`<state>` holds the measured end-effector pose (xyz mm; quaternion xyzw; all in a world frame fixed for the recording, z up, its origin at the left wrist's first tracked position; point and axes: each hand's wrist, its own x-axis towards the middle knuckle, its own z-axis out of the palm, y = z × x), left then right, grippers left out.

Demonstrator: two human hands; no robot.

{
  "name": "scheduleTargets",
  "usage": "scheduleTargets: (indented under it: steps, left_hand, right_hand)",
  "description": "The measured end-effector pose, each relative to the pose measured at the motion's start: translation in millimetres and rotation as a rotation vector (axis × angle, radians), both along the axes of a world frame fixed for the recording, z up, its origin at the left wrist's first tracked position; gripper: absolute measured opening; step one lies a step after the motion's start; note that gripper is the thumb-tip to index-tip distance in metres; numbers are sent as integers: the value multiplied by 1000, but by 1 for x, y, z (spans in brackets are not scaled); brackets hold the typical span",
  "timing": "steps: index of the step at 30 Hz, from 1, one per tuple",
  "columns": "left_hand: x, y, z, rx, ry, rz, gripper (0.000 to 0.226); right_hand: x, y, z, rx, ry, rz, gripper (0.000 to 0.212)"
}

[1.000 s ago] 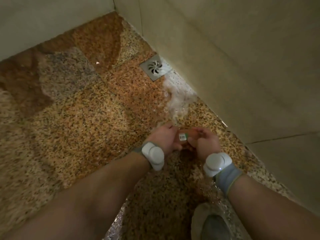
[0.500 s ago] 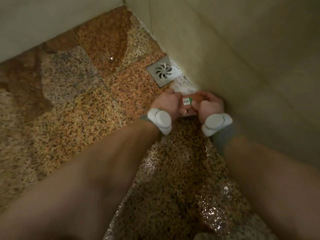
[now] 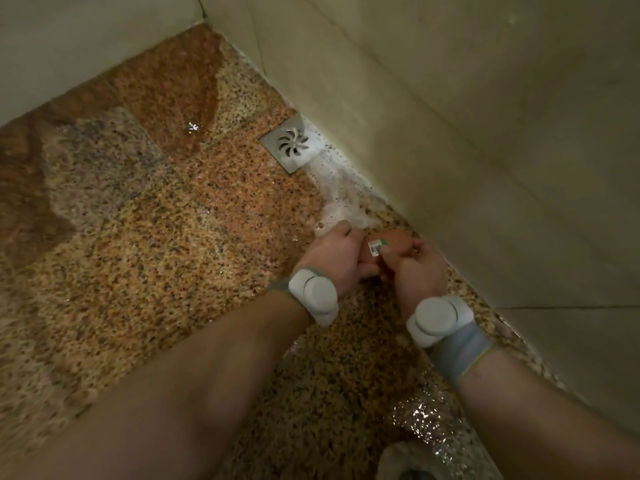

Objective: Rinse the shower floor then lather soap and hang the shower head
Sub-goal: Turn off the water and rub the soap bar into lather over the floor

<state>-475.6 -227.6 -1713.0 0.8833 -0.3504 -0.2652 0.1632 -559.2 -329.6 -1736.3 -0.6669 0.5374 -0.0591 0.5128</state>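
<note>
An orange soap bar [image 3: 394, 239] with a small white barcode sticker is held low over the wet speckled shower floor [image 3: 156, 254]. My left hand [image 3: 334, 256] grips its left side and my right hand [image 3: 417, 268] curls around its right side. Both wrists wear white round devices on grey bands. White foam [image 3: 343, 199] lies on the floor just beyond my hands, along the wall. The shower head is not in view.
A square metal drain [image 3: 291, 145] sits by the right wall, past the foam. Beige tiled walls [image 3: 467, 133] meet in the far corner. Water glistens on the floor at lower right [image 3: 422, 420]. Something pale [image 3: 401, 459] shows at the bottom edge.
The view has shifted; my hands with the soap now sit a little farther back from the drain than half a second ago. Both hands still hold the bar.
</note>
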Motion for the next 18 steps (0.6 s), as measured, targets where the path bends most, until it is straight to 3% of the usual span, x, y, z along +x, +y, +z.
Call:
scheduleTargets:
  steps: [5, 12, 18]
  left_hand:
    - [24, -7, -7, -35, 5, 140, 55]
    - [91, -1, -17, -39, -62, 290, 58]
    - [140, 9, -6, 38, -165, 306, 47]
  right_hand:
    - [36, 0, 0, -41, 45, 6, 34]
    - [116, 9, -11, -13, -56, 52, 37]
    - [180, 14, -5, -3, -56, 177, 39]
